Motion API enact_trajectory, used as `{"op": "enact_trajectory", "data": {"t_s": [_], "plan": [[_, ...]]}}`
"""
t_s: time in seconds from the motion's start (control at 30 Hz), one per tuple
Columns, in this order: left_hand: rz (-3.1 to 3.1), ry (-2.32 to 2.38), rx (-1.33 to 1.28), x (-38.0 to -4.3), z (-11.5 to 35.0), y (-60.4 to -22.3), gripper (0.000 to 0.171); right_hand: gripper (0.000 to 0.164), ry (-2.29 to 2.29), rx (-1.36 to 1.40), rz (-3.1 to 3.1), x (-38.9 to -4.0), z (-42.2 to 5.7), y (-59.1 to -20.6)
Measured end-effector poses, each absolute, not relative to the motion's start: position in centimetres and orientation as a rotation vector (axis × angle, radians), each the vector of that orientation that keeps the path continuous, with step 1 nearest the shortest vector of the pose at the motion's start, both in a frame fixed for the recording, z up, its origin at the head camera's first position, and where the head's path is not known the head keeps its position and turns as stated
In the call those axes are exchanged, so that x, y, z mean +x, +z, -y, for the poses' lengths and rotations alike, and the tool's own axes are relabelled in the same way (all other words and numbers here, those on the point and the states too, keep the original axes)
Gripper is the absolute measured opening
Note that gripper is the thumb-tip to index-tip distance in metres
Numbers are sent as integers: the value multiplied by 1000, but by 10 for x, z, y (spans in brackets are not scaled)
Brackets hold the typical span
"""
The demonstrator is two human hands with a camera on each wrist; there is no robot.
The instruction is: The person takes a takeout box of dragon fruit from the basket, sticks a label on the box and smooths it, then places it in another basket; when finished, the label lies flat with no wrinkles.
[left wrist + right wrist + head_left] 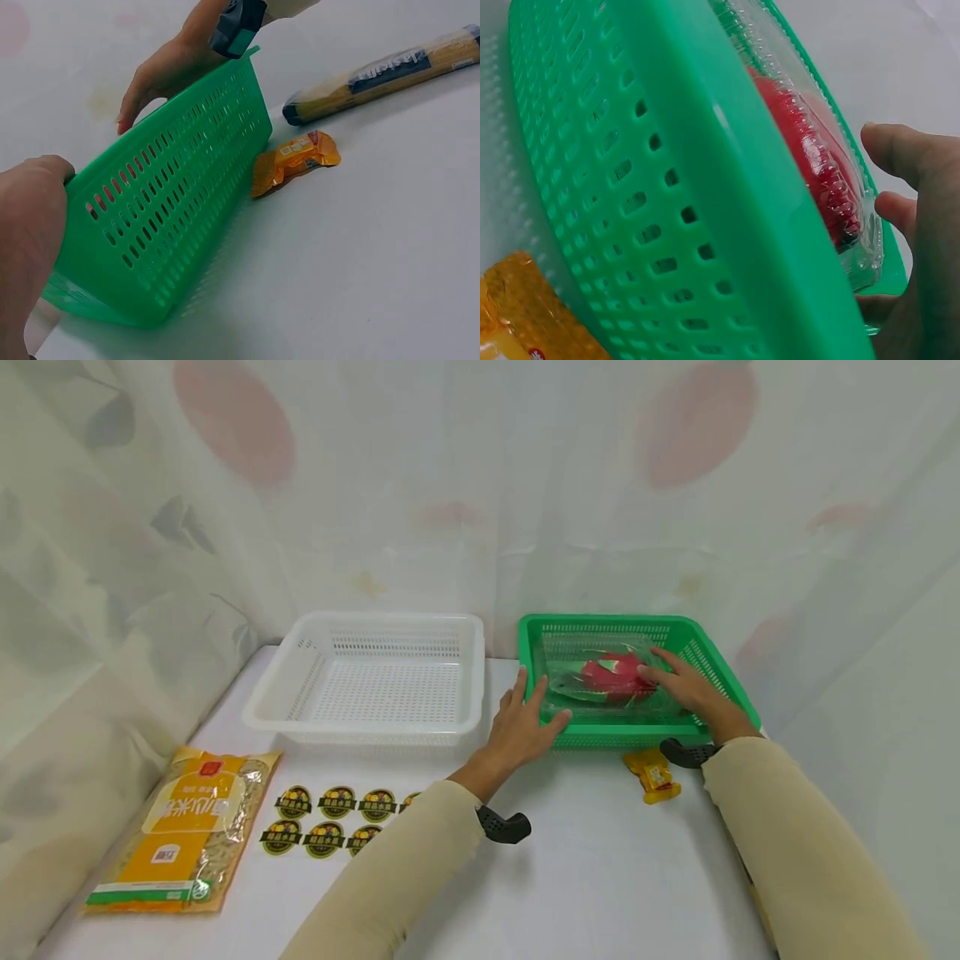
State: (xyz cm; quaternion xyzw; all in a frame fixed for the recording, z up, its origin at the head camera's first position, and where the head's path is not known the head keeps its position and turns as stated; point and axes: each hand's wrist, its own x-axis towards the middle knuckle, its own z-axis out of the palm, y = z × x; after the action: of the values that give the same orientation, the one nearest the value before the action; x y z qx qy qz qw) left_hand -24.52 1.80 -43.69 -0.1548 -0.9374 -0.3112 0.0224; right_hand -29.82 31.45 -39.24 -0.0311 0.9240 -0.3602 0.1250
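Observation:
A clear plastic clamshell box [558,687] with a red dragon fruit [611,675] inside lies in the green basket [611,737]. My right hand [693,689] reaches over the basket's right side, its fingertips at the right end of the box. In the right wrist view the right thumb and a finger [894,210] are beside the box, loosely bent and not closed round it. My left hand [522,727] rests at the basket's front left corner with its fingers spread and the thumb at the rim. Part of the left hand [30,217] shows against the basket end in the left wrist view.
A white basket [363,727] stands left of the green one. An orange snack packet [652,775] lies before the green basket, and a long pasta pack [390,75] lies farther right. Several round labels [324,839] and a yellow grain bag [183,831] lie at left.

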Motion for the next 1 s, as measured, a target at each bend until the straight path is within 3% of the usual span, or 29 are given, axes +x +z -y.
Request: {"op": "enact_trajectory", "data": {"t_s": [0.33, 0.6, 1.0], "plan": [[2914, -1003, -467, -248, -20, -441, 79, 84, -1250, -34, -2495, -304, -315, -398], [2926, -1022, -455, -246, -21, -442, 81, 66, -1572, 10, -2249, -310, -317, -406], [2972, -1018, -465, -248, -18, -436, 85, 67, -1720, 31, -2165, -309, -317, -405]]}}
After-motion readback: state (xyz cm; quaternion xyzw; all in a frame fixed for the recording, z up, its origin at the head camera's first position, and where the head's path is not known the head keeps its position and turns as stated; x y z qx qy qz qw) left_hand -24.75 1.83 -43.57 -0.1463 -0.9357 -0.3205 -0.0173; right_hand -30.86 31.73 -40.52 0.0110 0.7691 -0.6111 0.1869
